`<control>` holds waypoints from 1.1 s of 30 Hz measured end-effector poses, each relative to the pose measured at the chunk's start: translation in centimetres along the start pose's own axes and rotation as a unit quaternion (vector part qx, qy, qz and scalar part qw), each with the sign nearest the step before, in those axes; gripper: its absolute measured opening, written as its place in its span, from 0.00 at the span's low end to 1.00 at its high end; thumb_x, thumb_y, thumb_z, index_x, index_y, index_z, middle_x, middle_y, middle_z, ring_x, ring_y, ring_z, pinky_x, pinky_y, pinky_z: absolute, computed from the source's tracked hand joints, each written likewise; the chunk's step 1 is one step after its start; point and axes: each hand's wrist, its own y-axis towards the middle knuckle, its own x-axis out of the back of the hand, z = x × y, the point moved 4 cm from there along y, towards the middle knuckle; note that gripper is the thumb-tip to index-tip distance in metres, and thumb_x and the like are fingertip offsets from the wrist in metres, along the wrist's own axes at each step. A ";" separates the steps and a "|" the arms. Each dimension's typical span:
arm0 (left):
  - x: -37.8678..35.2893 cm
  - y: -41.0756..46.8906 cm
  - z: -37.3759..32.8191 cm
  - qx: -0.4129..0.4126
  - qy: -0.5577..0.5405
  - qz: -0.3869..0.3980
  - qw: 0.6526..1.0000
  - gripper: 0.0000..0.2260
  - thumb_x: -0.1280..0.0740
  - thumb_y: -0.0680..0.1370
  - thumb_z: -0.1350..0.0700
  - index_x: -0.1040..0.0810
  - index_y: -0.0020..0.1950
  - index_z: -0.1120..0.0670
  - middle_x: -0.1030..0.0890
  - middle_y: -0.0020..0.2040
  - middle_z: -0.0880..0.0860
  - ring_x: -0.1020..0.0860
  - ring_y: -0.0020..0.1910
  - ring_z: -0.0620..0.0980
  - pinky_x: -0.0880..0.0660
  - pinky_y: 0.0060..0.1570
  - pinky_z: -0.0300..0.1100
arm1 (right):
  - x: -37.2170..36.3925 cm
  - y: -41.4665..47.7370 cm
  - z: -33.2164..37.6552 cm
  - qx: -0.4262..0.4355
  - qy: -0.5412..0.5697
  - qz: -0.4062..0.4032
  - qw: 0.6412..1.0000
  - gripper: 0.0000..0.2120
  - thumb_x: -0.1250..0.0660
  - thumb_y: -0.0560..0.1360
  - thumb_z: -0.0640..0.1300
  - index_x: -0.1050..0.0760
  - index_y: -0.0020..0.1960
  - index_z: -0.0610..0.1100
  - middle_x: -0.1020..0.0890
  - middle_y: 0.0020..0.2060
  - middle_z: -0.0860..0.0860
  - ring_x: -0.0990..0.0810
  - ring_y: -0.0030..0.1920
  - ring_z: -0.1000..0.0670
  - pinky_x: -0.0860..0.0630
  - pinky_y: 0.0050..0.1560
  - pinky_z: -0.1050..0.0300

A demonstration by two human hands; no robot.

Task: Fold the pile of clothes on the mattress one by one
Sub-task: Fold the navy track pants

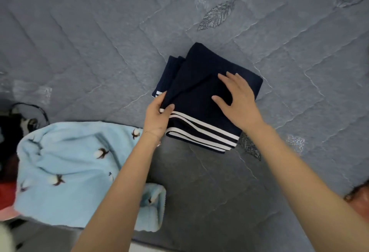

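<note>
Folded navy garment [201, 84] with white stripes along the near hem, flat on grey quilted mattress [95, 36], about mid-frame. Left hand [157, 119] at garment's left edge, thumb and fingers pinching a fold of cloth just above the stripes. Right hand [238, 101] unclenched, fingers straight and spread, palm down on top layer. To the left, pale blue fleece [67, 173] with cotton-boll print, beside dark and red clothes [10, 130] at frame edge. 2 bare forearms entering from below.

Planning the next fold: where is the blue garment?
The blue garment lies lower left in the head view, on the mattress, left of the navy garment.
</note>
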 end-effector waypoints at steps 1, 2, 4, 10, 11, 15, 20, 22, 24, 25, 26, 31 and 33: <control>0.8 0.2 0.3 -0.002 0.006 -0.014 1.000 0.19 0.37 0.78 0.68 0.28 0.68 0.58 0.23 0.61 0.50 0.25 0.62 0.48 0.30 0.61 0.30 | -0.7 0.0 0.3 0.002 -0.021 0.003 1.000 0.29 0.35 0.78 0.53 0.38 0.76 0.48 0.39 0.76 0.47 0.47 0.77 0.45 0.53 0.77 0.45; 1.4 0.3 0.5 -0.004 0.017 -0.030 0.999 0.19 0.37 0.78 0.68 0.28 0.68 0.58 0.24 0.61 0.50 0.25 0.62 0.48 0.30 0.61 0.30 | -1.4 0.0 0.6 0.007 -0.044 0.006 0.999 0.29 0.36 0.78 0.55 0.39 0.76 0.50 0.41 0.77 0.48 0.50 0.78 0.45 0.57 0.77 0.45; 2.3 0.0 0.7 -0.024 0.082 -0.084 0.993 0.21 0.37 0.78 0.67 0.29 0.71 0.56 0.25 0.63 0.49 0.24 0.59 0.49 0.30 0.61 0.34 | -2.8 -0.1 0.8 0.018 -0.086 0.011 0.996 0.31 0.38 0.78 0.58 0.42 0.77 0.52 0.45 0.78 0.49 0.53 0.78 0.45 0.62 0.75 0.45; -1.8 -2.1 0.4 -0.293 0.505 -0.072 0.808 0.23 0.39 0.79 0.50 0.34 0.75 0.51 0.36 0.74 0.60 0.37 0.73 0.62 0.40 0.69 0.62 | -5.9 0.3 -0.6 0.006 -0.201 0.081 0.976 0.32 0.45 0.78 0.63 0.50 0.78 0.56 0.52 0.79 0.48 0.58 0.78 0.44 0.64 0.74 0.41; -2.9 -2.0 1.2 -0.280 0.567 -0.018 0.774 0.25 0.42 0.80 0.45 0.39 0.77 0.49 0.41 0.77 0.58 0.43 0.76 0.61 0.45 0.72 0.63 | -5.7 0.6 -0.6 0.013 -0.189 0.063 0.980 0.30 0.44 0.79 0.62 0.46 0.78 0.55 0.49 0.78 0.47 0.55 0.78 0.43 0.62 0.74 0.41; -3.6 -0.6 4.6 -0.229 0.633 0.058 0.737 0.27 0.54 0.81 0.38 0.49 0.79 0.45 0.50 0.79 0.53 0.52 0.78 0.56 0.55 0.74 0.59 | -4.1 3.1 -0.9 0.023 -0.171 -0.019 0.985 0.32 0.39 0.77 0.61 0.41 0.77 0.51 0.44 0.77 0.45 0.50 0.77 0.41 0.58 0.74 0.41; -2.6 -0.7 4.7 -0.244 0.636 -0.028 0.731 0.29 0.48 0.78 0.36 0.38 0.76 0.48 0.40 0.77 0.57 0.42 0.76 0.59 0.48 0.72 0.62 | -3.3 4.7 -2.8 -0.049 -0.180 0.059 0.981 0.43 0.37 0.72 0.68 0.52 0.79 0.52 0.37 0.74 0.47 0.41 0.74 0.44 0.51 0.73 0.43; -1.8 -1.2 4.7 -0.219 0.626 -0.056 0.746 0.31 0.46 0.78 0.34 0.40 0.77 0.48 0.43 0.77 0.59 0.45 0.76 0.59 0.50 0.72 0.62 | -3.0 4.2 -2.9 -0.060 -0.172 0.068 0.981 0.43 0.34 0.71 0.67 0.48 0.78 0.52 0.32 0.71 0.47 0.35 0.70 0.43 0.43 0.67 0.44; -1.3 -1.4 4.7 -0.191 0.597 -0.075 0.775 0.33 0.42 0.77 0.35 0.42 0.78 0.49 0.46 0.78 0.60 0.47 0.77 0.60 0.52 0.73 0.62 | -3.0 3.8 -3.1 -0.105 -0.145 0.087 0.980 0.39 0.30 0.68 0.65 0.38 0.72 0.50 0.25 0.64 0.45 0.29 0.65 0.41 0.38 0.63 0.44; -1.1 -1.6 4.8 -0.180 0.578 -0.089 0.791 0.35 0.40 0.76 0.35 0.44 0.78 0.49 0.46 0.78 0.61 0.47 0.77 0.61 0.53 0.73 0.61 | -3.0 3.2 -3.1 -0.135 -0.124 0.096 0.978 0.35 0.29 0.67 0.64 0.33 0.68 0.49 0.22 0.61 0.45 0.26 0.62 0.40 0.35 0.60 0.45; -0.9 -2.1 4.8 -0.168 0.552 -0.105 0.810 0.36 0.38 0.76 0.36 0.45 0.78 0.50 0.47 0.78 0.62 0.47 0.77 0.61 0.53 0.73 0.60 | -3.0 2.2 -3.1 -0.161 -0.100 0.102 0.977 0.32 0.27 0.67 0.62 0.30 0.64 0.47 0.21 0.58 0.45 0.24 0.60 0.40 0.32 0.56 0.48; -0.2 -4.5 6.0 -0.078 0.291 -0.146 0.942 0.47 0.27 0.72 0.44 0.53 0.78 0.58 0.51 0.78 0.62 0.50 0.77 0.58 0.51 0.75 0.48 | -4.3 -5.5 -3.8 -0.235 -0.027 0.104 0.966 0.25 0.27 0.68 0.59 0.25 0.58 0.46 0.18 0.54 0.45 0.21 0.56 0.41 0.28 0.46 0.54; -0.6 -5.3 7.2 -0.019 0.174 -0.128 0.976 0.49 0.26 0.72 0.47 0.57 0.78 0.59 0.52 0.79 0.57 0.52 0.78 0.52 0.54 0.74 0.39 | -5.4 -8.9 -4.4 -0.266 -0.013 0.150 0.952 0.25 0.28 0.68 0.61 0.23 0.57 0.47 0.18 0.53 0.46 0.20 0.55 0.41 0.26 0.49 0.53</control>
